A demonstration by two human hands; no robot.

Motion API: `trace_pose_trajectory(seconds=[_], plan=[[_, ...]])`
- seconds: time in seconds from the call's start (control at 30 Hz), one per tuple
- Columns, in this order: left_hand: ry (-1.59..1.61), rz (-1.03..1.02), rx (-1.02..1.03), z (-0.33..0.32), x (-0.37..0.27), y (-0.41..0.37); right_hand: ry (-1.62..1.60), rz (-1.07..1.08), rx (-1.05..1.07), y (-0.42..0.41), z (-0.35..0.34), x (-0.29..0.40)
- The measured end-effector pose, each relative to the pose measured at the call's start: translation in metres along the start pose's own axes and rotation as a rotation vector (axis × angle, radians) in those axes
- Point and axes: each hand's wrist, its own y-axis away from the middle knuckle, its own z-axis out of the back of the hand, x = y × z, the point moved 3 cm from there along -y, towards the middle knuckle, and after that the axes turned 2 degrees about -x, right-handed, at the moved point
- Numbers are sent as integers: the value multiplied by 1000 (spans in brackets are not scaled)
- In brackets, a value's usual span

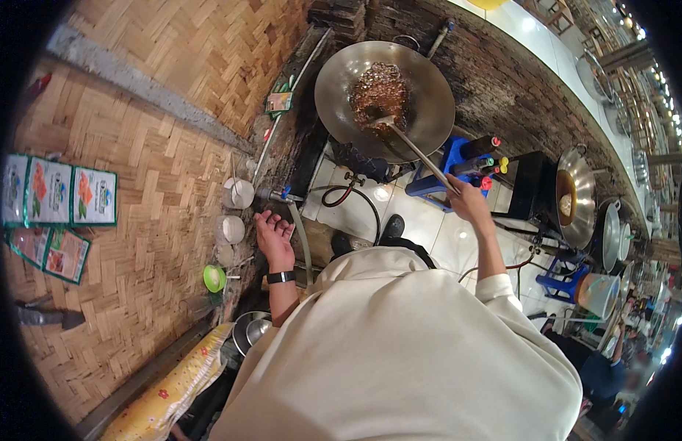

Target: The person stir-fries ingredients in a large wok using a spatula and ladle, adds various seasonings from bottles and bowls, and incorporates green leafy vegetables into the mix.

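Note:
My right hand [471, 203] grips the long handle of a metal wok spatula [418, 149]. The spatula's blade rests in dark, bubbling sauce [379, 91] at the middle of a large metal wok [332, 99]. My left hand [277, 242], with a black band at the wrist, is palm up with loosely bent fingers and holds nothing. Close to it, on a ledge by the woven wall, stand white tubs [231, 229] with pale contents. A tap with a blue lever [286, 191] and a pale hose [302, 242] are just beyond that hand.
A blue plastic stool [429, 187] holds several sauce bottles [478, 148]. Gas hoses [378, 206] run over the tiled floor. Another wok [586, 190] with brown liquid sits at the right. A green bowl [214, 278] and hanging sachets [57, 190] are at the left; a person [600, 366] is at the far right.

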Motion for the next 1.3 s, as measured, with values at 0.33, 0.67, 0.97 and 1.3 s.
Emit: trace_pose_trajectory(seconds=[0.33, 0.67, 0.97, 1.3], plan=[[-112, 28, 154, -37, 11, 7, -67, -104, -130, -20, -53, 26], [-204, 31, 192, -88, 26, 36, 39, -123, -125, 2, 16, -22], [-301, 101, 238, -139, 77, 76, -100, 56, 46, -26, 14, -52], [-365, 165, 104, -129, 114, 112, -99, 57, -103, -54, 19, -52]])
